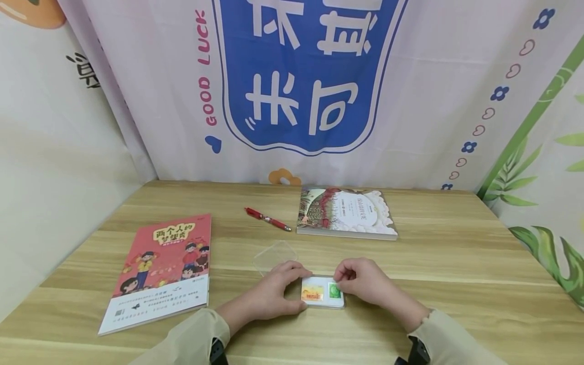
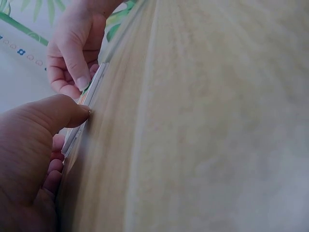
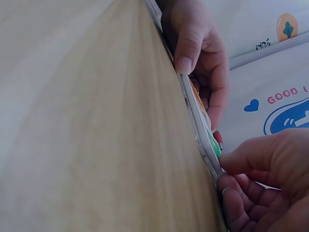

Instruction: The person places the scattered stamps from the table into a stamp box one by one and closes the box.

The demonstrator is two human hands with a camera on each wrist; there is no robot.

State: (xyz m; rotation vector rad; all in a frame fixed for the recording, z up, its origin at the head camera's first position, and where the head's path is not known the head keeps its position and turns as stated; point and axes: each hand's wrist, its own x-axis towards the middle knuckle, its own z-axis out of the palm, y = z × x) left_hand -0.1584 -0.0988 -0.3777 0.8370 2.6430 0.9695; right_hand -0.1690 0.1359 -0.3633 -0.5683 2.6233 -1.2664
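A flat white rectangular case-like object [image 1: 326,302] with rounded corners lies on the table, an orange-yellow picture sticker [image 1: 312,292] on its left part and a green stamp-like sticker [image 1: 335,290] on its right part. My left hand [image 1: 278,291] grips its left end, thumb at the near edge and fingers at the far edge. At the right end, my right hand [image 1: 362,280] pinches the green sticker's edge between thumb and index finger. From the right wrist, the green sticker [image 3: 213,144] shows right beside the thumb tip. Just beyond my left hand lies a clear plastic cover [image 1: 275,253].
On the wooden table [image 1: 447,253], a red picture book [image 1: 166,258] lies at the left. A red pen [image 1: 267,219] lies farther back, left of a second book [image 1: 348,213]. A printed curtain [image 1: 173,101] hangs along the back edge.
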